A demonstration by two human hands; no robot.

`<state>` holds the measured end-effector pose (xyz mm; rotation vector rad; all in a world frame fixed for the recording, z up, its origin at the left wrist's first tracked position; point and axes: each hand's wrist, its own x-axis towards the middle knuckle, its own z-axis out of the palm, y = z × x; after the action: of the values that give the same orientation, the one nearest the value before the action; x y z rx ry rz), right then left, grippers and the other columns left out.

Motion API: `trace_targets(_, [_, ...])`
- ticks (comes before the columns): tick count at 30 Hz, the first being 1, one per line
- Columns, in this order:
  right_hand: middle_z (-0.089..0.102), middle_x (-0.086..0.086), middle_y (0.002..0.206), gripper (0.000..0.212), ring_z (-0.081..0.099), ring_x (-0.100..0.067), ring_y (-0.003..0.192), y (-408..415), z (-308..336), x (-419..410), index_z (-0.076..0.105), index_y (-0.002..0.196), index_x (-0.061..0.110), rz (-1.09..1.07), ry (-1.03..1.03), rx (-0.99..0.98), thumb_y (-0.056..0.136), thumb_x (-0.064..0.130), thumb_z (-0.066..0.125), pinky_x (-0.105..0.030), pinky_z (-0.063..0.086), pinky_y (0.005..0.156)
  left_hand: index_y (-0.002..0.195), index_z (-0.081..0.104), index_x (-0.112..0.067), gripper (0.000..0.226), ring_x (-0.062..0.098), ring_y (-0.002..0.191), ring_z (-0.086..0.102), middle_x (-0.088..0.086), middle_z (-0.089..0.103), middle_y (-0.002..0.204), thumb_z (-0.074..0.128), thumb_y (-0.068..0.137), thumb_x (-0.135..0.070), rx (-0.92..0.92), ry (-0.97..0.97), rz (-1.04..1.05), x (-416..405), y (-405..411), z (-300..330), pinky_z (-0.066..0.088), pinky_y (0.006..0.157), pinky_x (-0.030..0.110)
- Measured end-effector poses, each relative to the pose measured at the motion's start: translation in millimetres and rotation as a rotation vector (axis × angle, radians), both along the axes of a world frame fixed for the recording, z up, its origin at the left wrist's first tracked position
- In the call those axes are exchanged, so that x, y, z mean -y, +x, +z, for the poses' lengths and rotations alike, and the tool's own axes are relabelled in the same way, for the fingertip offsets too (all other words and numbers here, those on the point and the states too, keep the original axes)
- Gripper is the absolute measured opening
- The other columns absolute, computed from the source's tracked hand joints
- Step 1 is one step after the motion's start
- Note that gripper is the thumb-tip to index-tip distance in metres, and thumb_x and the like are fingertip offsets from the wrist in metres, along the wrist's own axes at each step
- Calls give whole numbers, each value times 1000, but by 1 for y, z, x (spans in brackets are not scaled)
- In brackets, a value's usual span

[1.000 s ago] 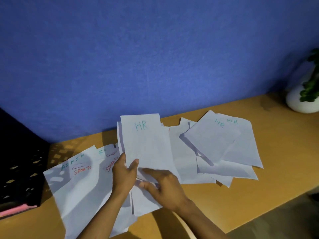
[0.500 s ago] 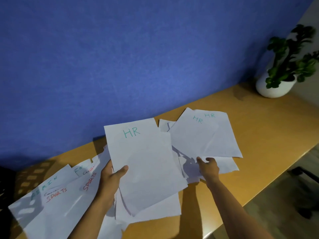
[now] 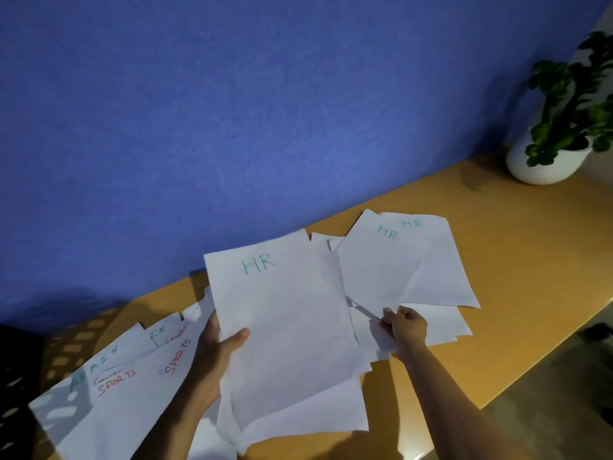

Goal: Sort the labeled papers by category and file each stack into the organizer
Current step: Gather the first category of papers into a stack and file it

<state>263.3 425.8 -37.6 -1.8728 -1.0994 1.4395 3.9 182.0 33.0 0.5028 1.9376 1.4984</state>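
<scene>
White sheets with handwritten labels lie spread across the wooden desk [image 3: 517,260]. My left hand [image 3: 219,346] grips a small stack topped by a sheet marked HR [image 3: 285,327], lifted above the desk. My right hand [image 3: 406,328] pinches the near corner of another HR sheet [image 3: 374,270], which overlaps a third HR sheet [image 3: 438,270] on the right pile. At the left lie sheets marked ADMIN [image 3: 99,363], FN [image 3: 162,333] and SPORTS [image 3: 132,393]. Only a dark edge of the black mesh organizer [image 3: 13,370] shows at the far left.
A blue wall [image 3: 265,111] rises straight behind the desk. A green plant in a white pot [image 3: 547,164] stands at the back right corner. The desk's front edge runs diagonally at the lower right, with dim floor beyond it.
My right hand left the held stack, reached right and closed on the corner of the HR sheet on the right pile. My left hand lifted the stack higher. The view swung right.
</scene>
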Motion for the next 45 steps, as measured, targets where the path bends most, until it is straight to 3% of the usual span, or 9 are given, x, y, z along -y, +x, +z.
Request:
trace_targets(7, [70,-17,77,6,71,-32,68,31,30,7,67,91,3,-48,106,-198,87,-1,70,-34,60,63,148,10,-44,95,2,129,32,-40,28,134,61,87,8,35,-85,-104,-21,14,-26,36,105,31])
trace_targets(14, [50,-21,77,20,59,-30,62,50,52,45,60,104,-17,293,48,-385,90,-3,64,-36,59,64,113,65,-28,34,24,122,54,1,60,128,58,93,-1,88,-192,-87,-24,17,-49,46,93,29])
trace_targets(18, [50,-17,68,21,60,-27,49,34,49,76,56,96,-22,481,39,-292,87,-7,67,-35,56,57,106,71,-22,28,26,114,60,0,68,114,51,97,-41,284,-135,39,-24,20,-47,46,100,42])
trace_targets(22, [55,-19,73,11,62,-25,50,16,43,90,62,89,-11,659,53,-132,87,-4,69,-33,56,52,107,64,-21,51,24,95,65,-2,69,102,49,86,-66,447,-144,76,-22,20,-46,54,80,40])
trace_targets(25, [69,-20,72,10,69,-23,52,6,43,92,63,90,8,784,90,7,87,7,73,-36,60,52,123,60,-18,32,24,109,61,0,66,117,55,96,-35,336,-93,66,-23,22,-45,55,75,24])
trace_targets(29, [73,-4,69,13,64,-6,48,1,42,73,67,89,17,850,329,258,89,28,73,-28,56,50,119,63,-12,30,28,107,63,8,68,116,66,90,-10,104,-200,51,-21,22,-51,50,89,34])
trace_targets(34, [73,-9,92,16,68,-29,84,11,37,23,69,100,14,642,603,643,89,26,69,-35,55,68,125,58,-13,40,27,110,61,8,66,121,67,87,-4,92,-197,59,-18,18,-55,50,88,33])
trace_targets(40, [54,-9,138,55,48,-32,126,19,20,-22,47,137,16,728,505,964,87,22,69,-43,45,98,140,40,-23,64,14,117,49,-5,52,128,70,86,-7,-69,-236,17,-13,22,-47,43,97,32])
trace_targets(45, [66,-5,122,34,57,-26,116,11,10,-38,60,125,16,645,445,1102,91,18,64,-37,45,95,153,10,-29,93,22,142,32,0,31,155,70,86,-7,-83,-265,24,-9,27,-38,35,109,39])
